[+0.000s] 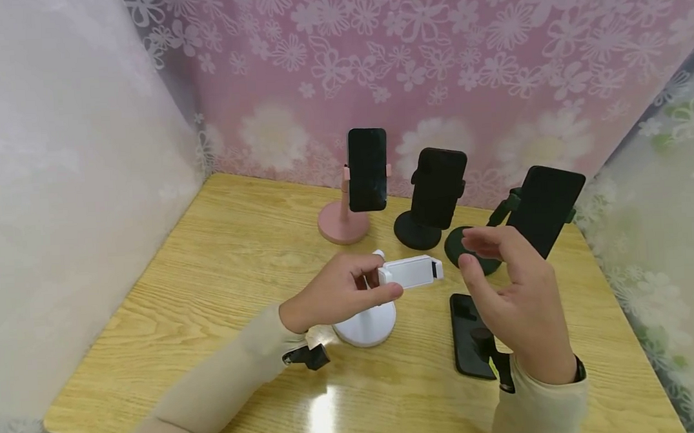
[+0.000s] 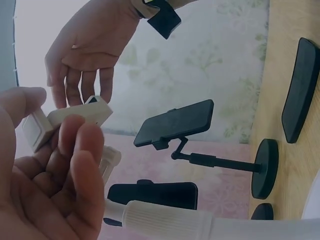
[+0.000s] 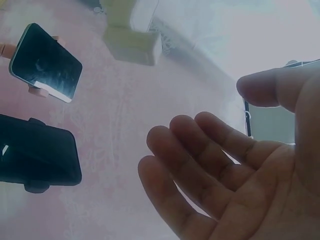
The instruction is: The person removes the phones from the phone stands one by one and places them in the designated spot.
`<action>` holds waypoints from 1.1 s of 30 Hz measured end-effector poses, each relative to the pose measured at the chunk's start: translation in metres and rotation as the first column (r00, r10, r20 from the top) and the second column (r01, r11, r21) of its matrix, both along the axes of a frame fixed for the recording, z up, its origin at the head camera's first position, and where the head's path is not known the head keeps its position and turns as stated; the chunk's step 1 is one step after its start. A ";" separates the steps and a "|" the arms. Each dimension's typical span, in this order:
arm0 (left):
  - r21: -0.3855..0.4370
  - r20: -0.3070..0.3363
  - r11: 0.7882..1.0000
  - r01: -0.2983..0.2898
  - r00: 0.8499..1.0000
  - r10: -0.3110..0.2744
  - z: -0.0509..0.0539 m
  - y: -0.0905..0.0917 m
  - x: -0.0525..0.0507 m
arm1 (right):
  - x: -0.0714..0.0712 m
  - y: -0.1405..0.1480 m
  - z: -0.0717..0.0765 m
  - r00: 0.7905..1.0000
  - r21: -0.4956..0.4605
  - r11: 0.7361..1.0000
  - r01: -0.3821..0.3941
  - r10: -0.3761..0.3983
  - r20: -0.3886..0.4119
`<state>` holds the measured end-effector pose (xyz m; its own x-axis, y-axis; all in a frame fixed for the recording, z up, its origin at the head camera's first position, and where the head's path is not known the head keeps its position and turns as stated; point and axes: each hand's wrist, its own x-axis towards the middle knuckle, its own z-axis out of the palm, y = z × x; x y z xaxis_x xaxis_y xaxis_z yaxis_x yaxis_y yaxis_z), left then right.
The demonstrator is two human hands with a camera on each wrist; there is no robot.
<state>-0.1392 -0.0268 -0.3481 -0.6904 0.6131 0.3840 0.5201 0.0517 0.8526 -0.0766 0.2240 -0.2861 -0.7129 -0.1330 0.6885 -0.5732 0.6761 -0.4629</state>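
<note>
A white phone stand has its clamp (image 1: 410,273) at the top and its round base (image 1: 366,325) on the table. My left hand (image 1: 343,290) grips the clamp's left end between thumb and fingers. In the left wrist view, the clamp (image 2: 80,114) lies in the fingers above a ribbed white post (image 2: 167,220). My right hand (image 1: 516,299) is raised just right of the clamp, apart from it and holding nothing. The right wrist view shows its fingers (image 3: 187,167) loosely bent, with the thumb away from them. Below that hand, a black phone (image 1: 469,340) lies flat on the table.
Behind stand a pink phone stand (image 1: 343,223), a black one (image 1: 417,231) and a dark green one (image 1: 455,245), each holding an upright phone. The wooden table (image 1: 226,247) meets floral cloth walls at the back and sides.
</note>
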 end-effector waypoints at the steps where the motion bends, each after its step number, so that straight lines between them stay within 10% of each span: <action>1: 0.010 0.003 1.000 -0.006 1.000 0.006 0.001 0.000 0.000 | 0.000 0.000 0.000 1.000 -0.001 1.000 -0.004 0.004 -0.002; 9: 0.113 0.182 0.993 -0.021 0.983 0.000 0.010 -0.010 0.003 | 0.000 0.001 0.001 0.999 -0.031 0.999 -0.010 0.011 0.039; 17: 0.262 0.392 0.941 -0.214 0.915 0.099 0.028 -0.037 0.006 | 0.001 0.005 0.003 0.996 -0.031 0.999 0.016 -0.013 0.084; 21: 0.332 0.420 0.870 -0.363 0.883 0.209 0.033 -0.053 0.001 | 0.002 0.007 0.002 0.995 -0.043 0.999 0.023 -0.019 0.103; 25: 0.443 0.388 0.748 -0.494 0.858 0.337 0.031 -0.063 -0.010 | 0.003 0.007 0.001 0.993 -0.039 0.999 0.025 -0.020 0.113; 29: 0.534 0.309 0.631 -0.563 0.824 0.475 0.022 -0.070 -0.028 | 0.004 0.008 0.001 0.994 -0.024 0.999 0.024 -0.021 0.108; 33: 0.580 0.274 0.569 -0.583 0.797 0.538 0.011 -0.085 -0.054 | 0.004 0.007 0.002 0.995 -0.013 1.000 0.019 -0.017 0.101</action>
